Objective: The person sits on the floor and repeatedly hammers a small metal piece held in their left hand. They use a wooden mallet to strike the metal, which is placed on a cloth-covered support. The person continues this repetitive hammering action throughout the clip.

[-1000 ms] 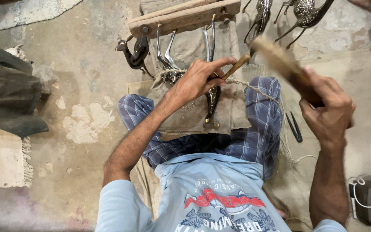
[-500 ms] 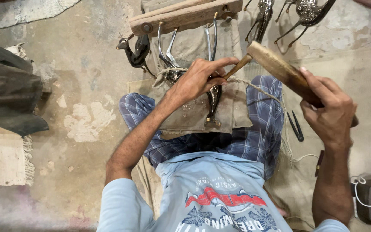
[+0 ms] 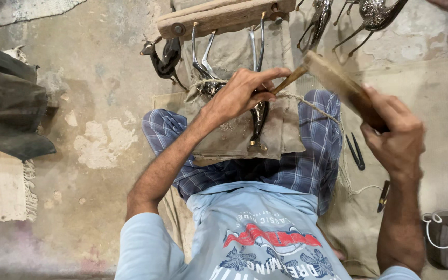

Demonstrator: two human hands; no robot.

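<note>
Single head-worn view, looking steeply down the wearer's own light-blue printed shirt (image 3: 257, 236) at 6 o'clock toward the long brown wooden bar (image 3: 224, 15) at 12. Close range; bare concrete floor (image 3: 105, 93) at 9 to 10 o'clock.

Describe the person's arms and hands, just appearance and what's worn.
Both arms are bare from above the elbow down; short light-blue sleeves end at the upper arms. The left hand and right hand are bare: no gloves and no rings in view. No watch or band shows on either wrist. The shirt is light blue with a red and dark-blue print on the chest.
</note>
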